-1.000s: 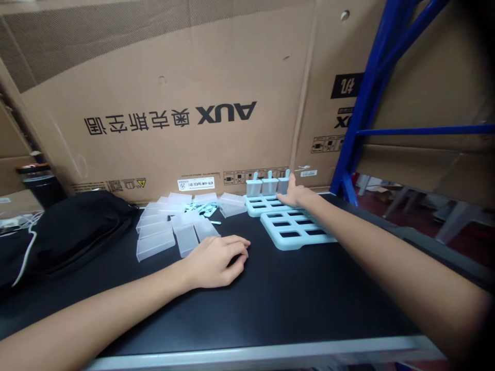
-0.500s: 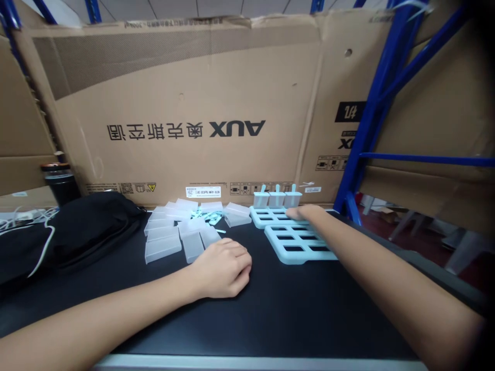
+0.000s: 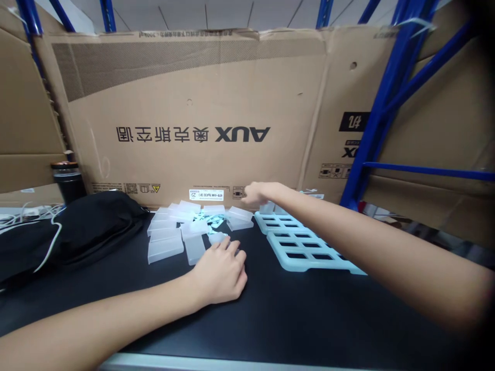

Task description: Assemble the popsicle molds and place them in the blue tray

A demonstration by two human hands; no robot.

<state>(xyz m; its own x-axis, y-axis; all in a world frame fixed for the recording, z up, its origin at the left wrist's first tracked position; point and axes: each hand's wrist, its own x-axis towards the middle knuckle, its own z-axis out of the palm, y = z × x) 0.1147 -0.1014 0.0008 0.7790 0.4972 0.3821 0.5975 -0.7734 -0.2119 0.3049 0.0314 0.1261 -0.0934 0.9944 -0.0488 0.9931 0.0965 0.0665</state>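
Note:
My left hand (image 3: 222,270) rests low over the black table, its fingers curled over a clear plastic popsicle mold (image 3: 218,237) that is partly hidden beneath them. More clear molds (image 3: 165,247) lie clustered to its left and beyond. Among them is a pile of small light-blue sticks (image 3: 211,219). My right hand (image 3: 260,192) is raised in front of the cardboard, fingers bent and closed; what they hold, if anything, is hidden. Below and right of it lies a light-blue mold rack (image 3: 305,264) with rectangular openings. Clear molds (image 3: 267,208) standing at its far end are mostly covered by my right hand and forearm.
A large cardboard box (image 3: 193,93) stands upright behind the table. A black bag (image 3: 96,221) with a white cable and a dark bottle (image 3: 69,183) are at the left. Blue metal shelving (image 3: 371,149) rises at the right.
My right hand has lifted off the rack and moved left and up, in front of the standing molds. My left hand's fingers have reached onto a clear mold, which has shifted. The view has tilted slightly.

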